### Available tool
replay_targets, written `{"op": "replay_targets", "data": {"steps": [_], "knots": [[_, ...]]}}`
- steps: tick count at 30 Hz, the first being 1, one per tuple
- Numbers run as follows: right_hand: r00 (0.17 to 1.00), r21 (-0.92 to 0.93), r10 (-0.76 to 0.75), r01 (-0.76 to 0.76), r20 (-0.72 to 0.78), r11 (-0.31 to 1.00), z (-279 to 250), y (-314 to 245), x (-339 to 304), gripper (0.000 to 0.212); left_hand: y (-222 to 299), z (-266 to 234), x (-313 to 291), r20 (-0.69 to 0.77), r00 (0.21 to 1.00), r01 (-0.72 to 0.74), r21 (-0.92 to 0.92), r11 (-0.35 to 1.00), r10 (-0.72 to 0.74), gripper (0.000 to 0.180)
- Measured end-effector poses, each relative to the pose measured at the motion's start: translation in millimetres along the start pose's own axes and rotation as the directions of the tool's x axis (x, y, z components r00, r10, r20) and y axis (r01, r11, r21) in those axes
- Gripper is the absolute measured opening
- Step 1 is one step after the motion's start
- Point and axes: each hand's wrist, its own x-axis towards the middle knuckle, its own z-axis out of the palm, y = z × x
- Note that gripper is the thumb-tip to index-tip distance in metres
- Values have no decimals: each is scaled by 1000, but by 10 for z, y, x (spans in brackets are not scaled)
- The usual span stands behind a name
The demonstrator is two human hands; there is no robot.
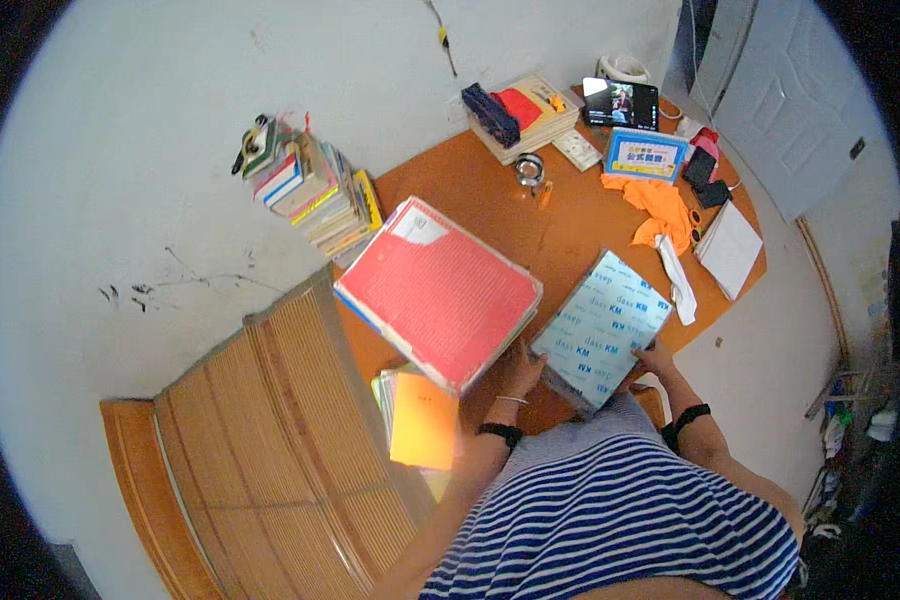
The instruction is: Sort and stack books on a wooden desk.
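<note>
A flat, light-blue wrapped packet (605, 320), printed with darker blue lettering and shaped like a ream of paper, lies tilted at the table's near edge, close to my body. My left hand (523, 372) grips its left side near the lower corner, the fingers partly hidden. On the opposite edge, my right hand (656, 358) has its fingers closed round the right side. Just left of the packet rests a thick stack with a red cover (440, 290). Below that, an orange booklet (425, 420) lies on several papers near my left forearm.
A tall pile of books (320, 205) stands against the wall at the left. Along the far side of the brown table (490, 215) are stacked books (535, 110), a tape roll (529, 169), a tablet (620, 103), a blue desk calendar (646, 155), orange cloth (660, 207) and a white notebook (730, 250).
</note>
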Motion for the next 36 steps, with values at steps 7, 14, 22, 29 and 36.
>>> {"op": "replay_targets", "data": {"steps": [7, 14, 22, 29, 36], "knots": [[975, -513, -113, 197, 191, 835, 394, -1332, 435, 49, -343, 304, 4, -161, 987, 5, -53, 999, -13, 75], [841, -567, -212, 501, 498, 654, 1020, -1670, 1683, 68, -121, 562, 102, 96, 861, 442, -625, 643, -499, 64], [831, -765, -164, 554, 531, 328, 746, -1841, 1647, 74, -381, 1003, 678, -400, 665, 509, -376, 774, -631, 54], [730, -607, -168, 655, 663, 449, 983, -1835, 1717, 80, -517, 1134, 761, -312, 424, 542, -665, 514, -850, 54], [812, -634, -189, 555, 552, 539, 1211, -2014, 1912, 71, 544, 426, 1095, 54, 182, -102, -992, -74, -982, 49]]}}
